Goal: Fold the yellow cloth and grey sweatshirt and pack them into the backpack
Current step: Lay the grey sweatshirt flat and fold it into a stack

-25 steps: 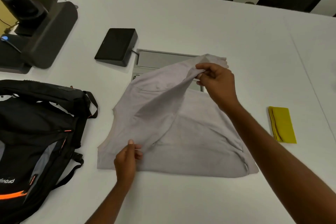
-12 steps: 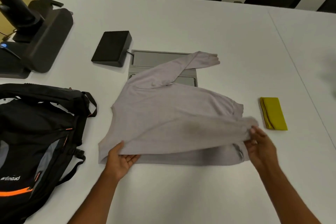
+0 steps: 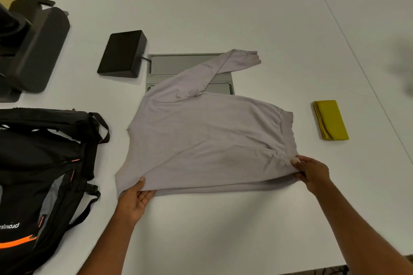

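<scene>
white table (image 3: pixel 223 18) | left hand (image 3: pixel 134 201), right hand (image 3: pixel 312 172) grip grey sweatshirt (image 3: pixel 201 140) near edge | backpack (image 3: pixel 44 152) left, yellow cloth (image 3: pixel 330 119) right

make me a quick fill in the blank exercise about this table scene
The folded cloth right of the grey sweatshirt is ____.
The backpack lies on the sweatshirt's ____ side.
The left hand and right hand each hold an edge of the ____.
Missing: yellow, left, sweatshirt.
</scene>
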A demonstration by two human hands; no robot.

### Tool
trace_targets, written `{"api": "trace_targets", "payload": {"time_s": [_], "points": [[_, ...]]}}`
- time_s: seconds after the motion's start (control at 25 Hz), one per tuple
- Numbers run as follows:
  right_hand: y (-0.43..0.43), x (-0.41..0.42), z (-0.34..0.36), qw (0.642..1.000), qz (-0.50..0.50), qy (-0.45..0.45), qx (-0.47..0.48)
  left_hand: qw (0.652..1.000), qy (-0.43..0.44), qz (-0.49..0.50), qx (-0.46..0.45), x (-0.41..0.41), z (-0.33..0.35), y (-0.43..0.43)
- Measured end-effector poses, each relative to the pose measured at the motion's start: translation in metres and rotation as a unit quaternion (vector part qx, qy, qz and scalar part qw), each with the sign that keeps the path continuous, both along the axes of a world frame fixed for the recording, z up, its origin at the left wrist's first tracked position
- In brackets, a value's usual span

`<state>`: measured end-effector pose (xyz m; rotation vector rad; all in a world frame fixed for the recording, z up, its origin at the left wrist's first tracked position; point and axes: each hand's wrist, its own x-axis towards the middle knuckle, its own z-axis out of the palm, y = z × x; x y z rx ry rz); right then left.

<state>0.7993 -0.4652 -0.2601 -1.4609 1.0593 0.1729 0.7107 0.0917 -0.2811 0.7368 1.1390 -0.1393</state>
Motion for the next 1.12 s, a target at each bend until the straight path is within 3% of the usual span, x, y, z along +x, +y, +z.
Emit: {"api": "trace_targets", "payload": {"time_s": [0.36,0.6,0.84,1.12], "points": [[-0.011,-0.035,-0.011,1.0,0.002,0.006,-0.018,0.998,0.026,-0.022,0.045,-0.015,-0.003,0.022],[-0.009,-0.018,0.007,0.998,0.003,-0.063,0.008,0.999,0.022,-0.013,0.041,-0.016,-0.006,0.021],[-0.01,-0.028,-0.009,1.0,0.002,-0.013,0.008,0.999,0.02,-0.009,0.048,-0.016,-0.005,0.018],[-0.015,-0.013,0.014,0.995,0.082,-0.051,0.04,0.998,0.012,-0.003,0.06,-0.02,-0.003,0.015]]}}
